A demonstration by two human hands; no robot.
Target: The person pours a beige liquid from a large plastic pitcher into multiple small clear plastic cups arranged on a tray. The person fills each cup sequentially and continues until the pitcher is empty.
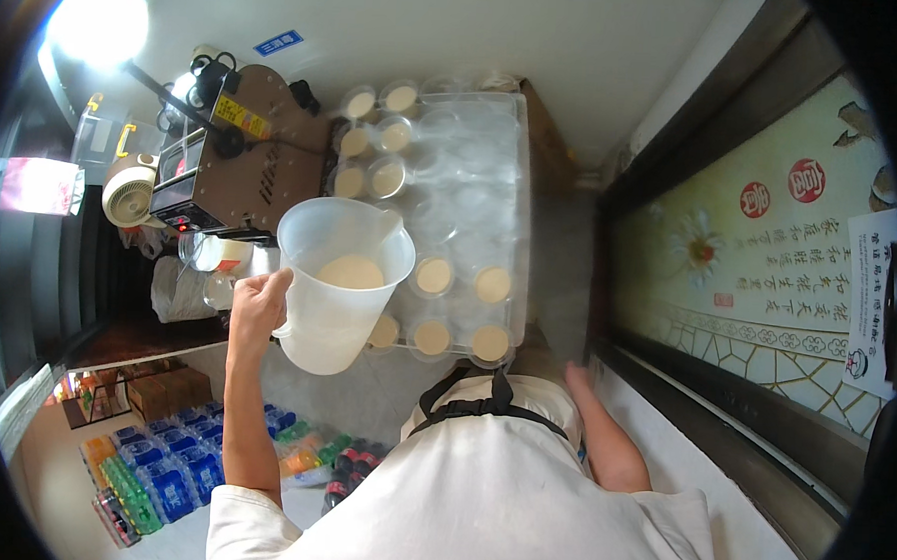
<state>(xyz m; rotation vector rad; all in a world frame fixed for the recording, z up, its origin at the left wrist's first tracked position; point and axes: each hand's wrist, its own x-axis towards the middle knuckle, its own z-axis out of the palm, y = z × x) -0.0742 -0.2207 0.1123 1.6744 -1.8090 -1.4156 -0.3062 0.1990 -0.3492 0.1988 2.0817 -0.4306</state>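
My left hand [261,302] grips the handle of a large translucent plastic measuring jug [326,327]. Beige liquid [351,273] lies in the jug, which is held over the near left part of a white tabletop [458,310]. Close to the jug stand clear plastic cups of the same beige liquid, among them one cup [434,276] just right of its spout. More filled cups [387,180] line the far left side. Rows of clear cups without beige liquid [439,159] fill much of the rest. My right hand [576,374] hangs low beside my body, its fingers unclear.
Left of the cups stands a brown machine [274,152], with a small fan [131,195] beside it. A bright lamp [99,17] shines at upper left. Packs of bottled drinks [170,470] sit on the floor at lower left. A decorated glass panel [750,241] runs along the right.
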